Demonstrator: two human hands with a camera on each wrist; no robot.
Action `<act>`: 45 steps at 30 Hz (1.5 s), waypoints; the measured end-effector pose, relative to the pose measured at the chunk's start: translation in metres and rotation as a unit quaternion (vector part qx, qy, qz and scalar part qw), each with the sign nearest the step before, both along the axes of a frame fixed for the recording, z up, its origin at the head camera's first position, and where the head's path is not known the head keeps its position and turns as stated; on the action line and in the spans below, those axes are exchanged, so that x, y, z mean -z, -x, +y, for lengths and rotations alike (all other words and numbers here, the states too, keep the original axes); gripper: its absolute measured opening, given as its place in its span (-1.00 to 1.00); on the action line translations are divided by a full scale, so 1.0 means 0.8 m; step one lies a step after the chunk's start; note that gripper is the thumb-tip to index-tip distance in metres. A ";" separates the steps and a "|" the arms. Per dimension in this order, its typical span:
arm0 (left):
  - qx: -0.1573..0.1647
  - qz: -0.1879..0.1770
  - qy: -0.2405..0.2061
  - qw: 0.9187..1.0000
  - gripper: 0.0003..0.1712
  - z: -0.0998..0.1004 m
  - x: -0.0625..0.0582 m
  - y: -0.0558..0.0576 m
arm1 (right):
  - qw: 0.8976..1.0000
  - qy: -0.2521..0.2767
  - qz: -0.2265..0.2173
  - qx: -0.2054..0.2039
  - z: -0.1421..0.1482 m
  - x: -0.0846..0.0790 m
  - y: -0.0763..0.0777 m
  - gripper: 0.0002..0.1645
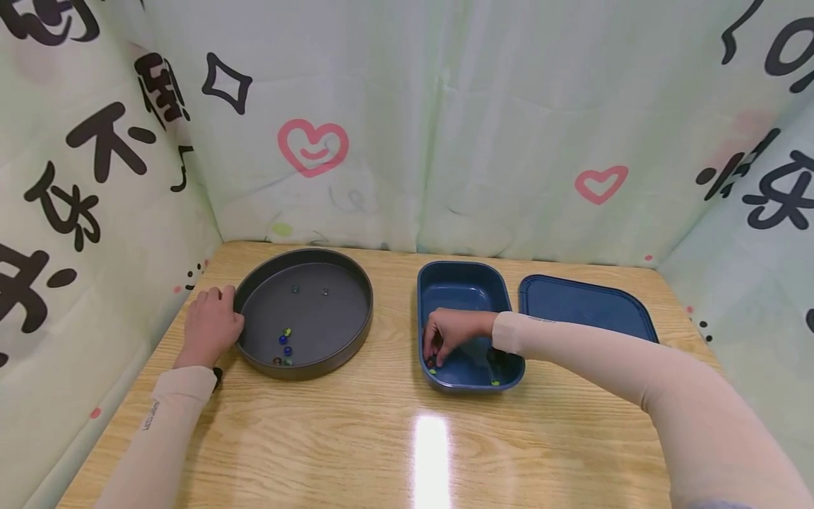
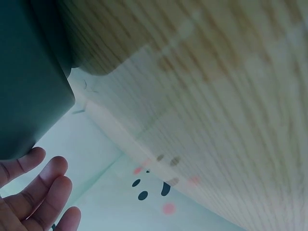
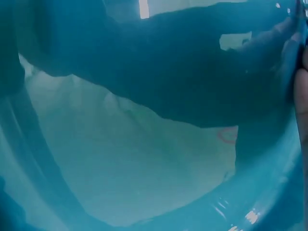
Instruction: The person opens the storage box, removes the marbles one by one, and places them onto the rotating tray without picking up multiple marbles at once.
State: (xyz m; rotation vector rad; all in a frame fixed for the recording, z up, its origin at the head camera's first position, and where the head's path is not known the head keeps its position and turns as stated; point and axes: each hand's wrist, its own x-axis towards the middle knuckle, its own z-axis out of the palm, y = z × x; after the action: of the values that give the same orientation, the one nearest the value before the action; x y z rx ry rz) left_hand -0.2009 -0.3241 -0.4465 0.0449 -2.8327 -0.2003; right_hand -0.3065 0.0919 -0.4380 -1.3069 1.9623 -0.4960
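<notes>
My left hand point(image 1: 213, 326) rests against the left side of a round dark grey pan point(image 1: 365, 322), its fingers relaxed. In the left wrist view, a fingertip point(image 2: 36, 156) touches the pan's outer wall point(image 2: 33, 96). Inside the pan lie several marbles, among them a blue marble point(image 1: 282, 340) and a yellow-green marble point(image 1: 287, 331). My right hand point(image 1: 454, 329) reaches into a blue rectangular box point(image 1: 461, 387), fingertips pinching at a dark reddish marble point(image 1: 430, 362) in the near left corner. A yellow-green marble point(image 1: 432, 371) sits beside it. The right wrist view shows mostly shiny box wall point(image 3: 144, 86).
A blue lid point(image 1: 585, 305) lies right of the box, partly behind my right sleeve point(image 1: 591, 350). Another yellow-green marble point(image 1: 495, 382) is at the box's near right. Printed curtains point(image 1: 394, 141) enclose the wooden table point(image 1: 331, 438) at the back and sides.
</notes>
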 end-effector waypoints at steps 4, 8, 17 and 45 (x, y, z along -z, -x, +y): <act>-0.004 -0.014 0.000 1.000 -0.68 0.000 -0.001 0.001 | 1.000 0.019 0.009 0.005 0.001 0.005 -0.003 -0.81; -0.003 -0.019 0.000 1.000 -0.67 0.001 -0.001 0.001 | 0.999 0.038 0.010 0.000 0.003 0.009 -0.004 -0.81; -0.003 -0.012 0.000 1.000 -0.69 0.003 -0.004 0.000 | 0.998 0.067 0.013 -0.002 0.006 0.018 -0.006 -0.85; -0.008 -0.013 -0.001 1.000 -0.68 0.001 0.000 0.000 | 0.996 0.063 -0.045 0.039 0.024 -0.018 0.003 -0.86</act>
State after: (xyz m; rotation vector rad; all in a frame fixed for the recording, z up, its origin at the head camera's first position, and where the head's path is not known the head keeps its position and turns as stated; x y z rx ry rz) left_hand -0.2010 -0.3231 -0.4467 0.0698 -2.8580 -0.1999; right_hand -0.3086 0.1112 -0.4239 -1.2651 1.9394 -0.7148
